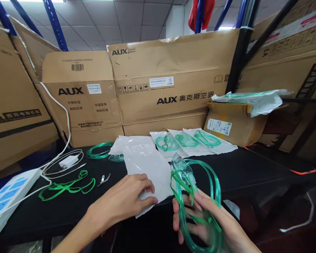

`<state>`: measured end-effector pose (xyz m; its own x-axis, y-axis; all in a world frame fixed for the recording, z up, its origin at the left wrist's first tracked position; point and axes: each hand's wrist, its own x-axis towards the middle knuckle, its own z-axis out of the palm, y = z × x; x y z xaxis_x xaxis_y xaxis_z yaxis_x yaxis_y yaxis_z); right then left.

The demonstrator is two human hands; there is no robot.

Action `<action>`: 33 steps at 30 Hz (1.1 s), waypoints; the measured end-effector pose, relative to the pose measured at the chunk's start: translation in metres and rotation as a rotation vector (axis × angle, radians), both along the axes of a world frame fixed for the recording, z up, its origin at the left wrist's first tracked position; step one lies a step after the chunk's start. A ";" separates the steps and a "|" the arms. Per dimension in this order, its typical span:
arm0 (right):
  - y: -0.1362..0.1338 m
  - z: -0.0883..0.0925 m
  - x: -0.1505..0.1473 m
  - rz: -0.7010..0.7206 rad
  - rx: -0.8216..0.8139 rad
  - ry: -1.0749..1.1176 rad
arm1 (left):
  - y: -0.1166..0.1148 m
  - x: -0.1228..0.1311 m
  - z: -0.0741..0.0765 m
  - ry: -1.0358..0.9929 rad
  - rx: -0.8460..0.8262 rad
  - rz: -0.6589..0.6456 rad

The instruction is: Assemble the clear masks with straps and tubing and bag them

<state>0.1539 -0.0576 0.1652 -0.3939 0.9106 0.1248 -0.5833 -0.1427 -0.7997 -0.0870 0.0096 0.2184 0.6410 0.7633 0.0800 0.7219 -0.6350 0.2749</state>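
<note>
In my right hand (200, 221) is a clear oxygen mask (183, 170) with a green elastic strap (177, 188) and coiled green tubing (216, 182). My fingers and thumb close around the tubing and strap, below the mask. To its left, my left hand (133, 196) has curled fingers on the lower part of a white pouch (147, 165), near the table's front edge. What its fingertips do underneath is partly hidden. Behind lie another white pouch (133, 140), a coil of green tubing (100, 150) and a clear plastic piece (116, 158).
Several white pouches with green tubing (165, 143) lie at the back. On the left are a green strap (65, 186), a small metal tool (104, 180), a white adapter (68, 161) and a power strip (13, 193). Cardboard boxes (173, 80) wall the black table (252, 172).
</note>
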 end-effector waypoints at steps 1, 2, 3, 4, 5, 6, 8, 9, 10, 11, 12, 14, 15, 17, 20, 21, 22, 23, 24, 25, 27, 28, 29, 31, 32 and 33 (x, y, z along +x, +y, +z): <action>0.000 0.000 -0.001 0.002 -0.001 -0.001 | -0.001 0.002 0.001 0.008 0.011 0.005; -0.001 0.000 -0.002 0.006 -0.001 -0.003 | -0.002 0.004 0.002 0.022 0.027 0.012; -0.001 0.000 -0.003 0.010 -0.001 -0.002 | -0.003 0.006 0.003 0.039 0.045 0.018; -0.001 -0.001 -0.004 0.012 0.000 0.001 | -0.004 0.008 0.004 0.059 0.061 0.022; -0.001 -0.002 -0.005 0.015 0.001 0.006 | -0.005 0.009 0.004 0.079 0.075 0.022; 0.000 -0.003 -0.005 0.017 0.003 0.010 | -0.006 0.010 0.005 0.095 0.080 0.018; 0.000 -0.004 -0.006 0.022 0.006 0.013 | -0.007 0.010 0.008 0.095 0.063 0.005; 0.000 -0.004 -0.006 0.022 0.005 0.010 | -0.007 0.009 0.009 0.082 0.047 0.000; -0.001 -0.004 -0.006 0.023 0.000 0.005 | -0.007 0.008 0.011 0.068 0.031 -0.005; -0.001 -0.003 -0.006 0.023 -0.008 -0.003 | -0.007 0.006 0.013 0.053 0.017 -0.007; -0.002 -0.002 -0.007 0.023 -0.019 -0.012 | -0.007 0.005 0.014 0.041 0.009 -0.013; -0.004 0.001 -0.008 0.024 -0.041 -0.032 | -0.007 0.005 0.015 0.043 0.028 -0.024; -0.005 0.002 -0.008 0.026 -0.047 -0.038 | -0.007 0.005 0.014 0.060 0.058 -0.025; -0.006 0.004 -0.009 0.029 -0.055 -0.044 | -0.008 0.009 0.010 0.110 0.131 -0.012; -0.007 0.006 -0.010 0.031 -0.076 -0.044 | -0.011 0.019 0.000 0.179 0.211 0.020; -0.007 0.006 -0.010 0.032 -0.084 -0.043 | -0.012 0.022 -0.003 0.193 0.227 0.023; -0.007 0.007 -0.010 0.036 -0.092 -0.041 | -0.013 0.025 -0.007 0.208 0.243 0.022; -0.007 0.007 -0.010 0.040 -0.101 -0.039 | -0.015 0.027 -0.010 0.219 0.257 0.016; -0.007 0.008 -0.010 0.044 -0.107 -0.036 | -0.015 0.028 -0.012 0.225 0.268 0.007; -0.007 0.009 -0.010 0.049 -0.112 -0.035 | -0.015 0.029 -0.014 0.225 0.276 -0.001; -0.007 0.010 -0.010 0.062 -0.118 -0.035 | -0.013 0.028 -0.017 0.202 0.280 -0.012; -0.008 0.010 -0.010 0.071 -0.117 -0.037 | -0.011 0.027 -0.018 0.176 0.278 -0.010; -0.009 0.010 -0.011 0.080 -0.113 -0.040 | -0.009 0.026 -0.018 0.141 0.275 -0.005; -0.012 0.010 -0.011 0.096 -0.109 -0.046 | -0.002 0.023 -0.018 0.053 0.267 0.015; -0.013 0.009 -0.012 0.100 -0.116 -0.049 | 0.002 0.022 -0.018 0.007 0.260 0.030; -0.016 0.008 -0.012 0.101 -0.130 -0.056 | 0.006 0.022 -0.018 -0.034 0.253 0.046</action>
